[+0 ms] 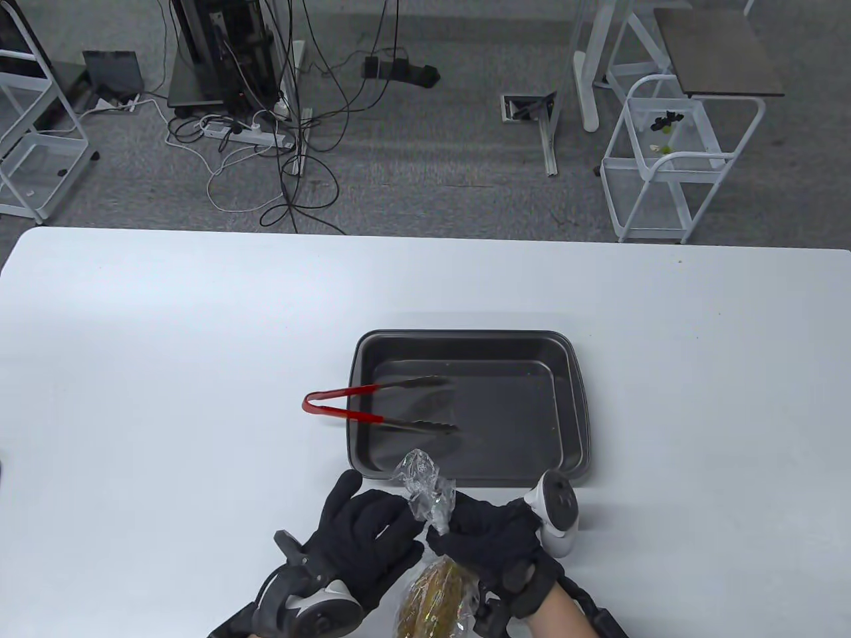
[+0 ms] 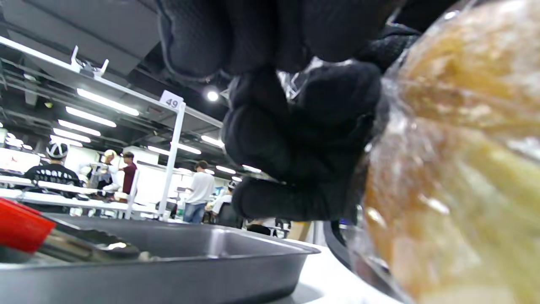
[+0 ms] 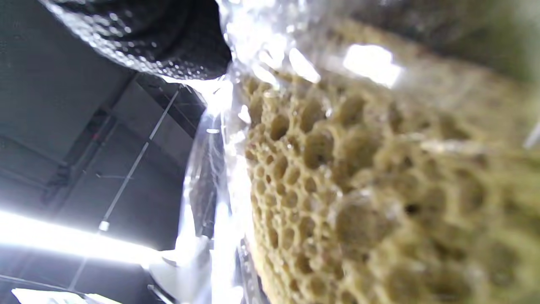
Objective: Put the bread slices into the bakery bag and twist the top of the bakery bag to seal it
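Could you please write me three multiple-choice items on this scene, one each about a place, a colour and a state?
1. Where do the tongs lie?
A. handles over the left rim of the baking tray, tips inside
B. inside the bag
C. in the right hand

2. What colour are the tongs' handles?
A. blue
B. red
C. white

3. Where is the bread now?
A. loose on the tray
B. on the bare table
C. inside the clear bag

Answers: 1 A, the table view shows them across the rim; 2 B, the handles are plainly red; 3 C, plastic covers the bread while the right hand grips the gathered top.

The bakery bag (image 1: 432, 591) runs off the table view's bottom edge, bread slices (image 3: 379, 190) blurred.
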A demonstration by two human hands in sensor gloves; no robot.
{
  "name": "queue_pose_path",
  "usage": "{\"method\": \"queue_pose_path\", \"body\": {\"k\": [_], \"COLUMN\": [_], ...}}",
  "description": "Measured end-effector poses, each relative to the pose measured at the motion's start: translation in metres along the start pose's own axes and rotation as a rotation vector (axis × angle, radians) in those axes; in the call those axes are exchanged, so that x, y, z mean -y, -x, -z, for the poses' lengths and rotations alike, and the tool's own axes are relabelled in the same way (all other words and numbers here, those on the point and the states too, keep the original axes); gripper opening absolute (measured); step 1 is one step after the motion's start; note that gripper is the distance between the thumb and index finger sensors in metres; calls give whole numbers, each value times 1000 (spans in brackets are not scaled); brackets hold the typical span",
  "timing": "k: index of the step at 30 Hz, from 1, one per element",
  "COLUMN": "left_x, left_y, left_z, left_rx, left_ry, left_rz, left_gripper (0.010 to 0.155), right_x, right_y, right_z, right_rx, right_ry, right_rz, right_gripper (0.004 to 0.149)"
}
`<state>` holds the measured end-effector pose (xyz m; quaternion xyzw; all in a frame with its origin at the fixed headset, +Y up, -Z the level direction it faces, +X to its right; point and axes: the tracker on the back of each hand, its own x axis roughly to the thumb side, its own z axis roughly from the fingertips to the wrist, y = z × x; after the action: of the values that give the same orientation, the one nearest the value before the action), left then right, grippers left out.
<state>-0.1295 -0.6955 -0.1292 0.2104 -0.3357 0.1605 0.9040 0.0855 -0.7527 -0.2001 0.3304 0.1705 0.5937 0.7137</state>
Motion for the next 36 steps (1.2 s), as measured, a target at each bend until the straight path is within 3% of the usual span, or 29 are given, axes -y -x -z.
{"method": "queue_pose_path", "body": {"k": [6,11,14,20,23,26,28,31,33,36], "left_x": [7,9,9,7,5,-4,-9,-9,-4,5], "left_y": [-8,-3,-3,-12,-9,3,9,2,-7,-22], "left_z": [3,5,5,4,4,2,2,1,-1,-3], "left_rx": [-25,-70,-37,-8,-3,89,83,111,168,216], "left_ry": [81,130,148,133,121,84,56,106,93,42], "left_rz": [66,-45,-80,45,27,-58,-74,175,362,466], "left_gripper": [42,44,44,45,45,45,55,76,77,71], "right_x": [-1,0,0,-8,-12,-8,-4,0,-2,-10], "right_y": [1,4,6,-1,-4,-5,-3,4,8,12], "right_z": [0,0,-1,-5,-6,-7,-8,-7,-7,-5], "right_rx": [-15,-25,-41,-73,-109,-130,-150,-227,-254,-289], "right_ry": [7,13,81,236,284,323,345,265,228,182], "right_rz": [-14,35,4,-175,-206,-180,-172,-88,-14,27], "right_gripper": [57,57,57,56,56,56,55,55,55,55]}}
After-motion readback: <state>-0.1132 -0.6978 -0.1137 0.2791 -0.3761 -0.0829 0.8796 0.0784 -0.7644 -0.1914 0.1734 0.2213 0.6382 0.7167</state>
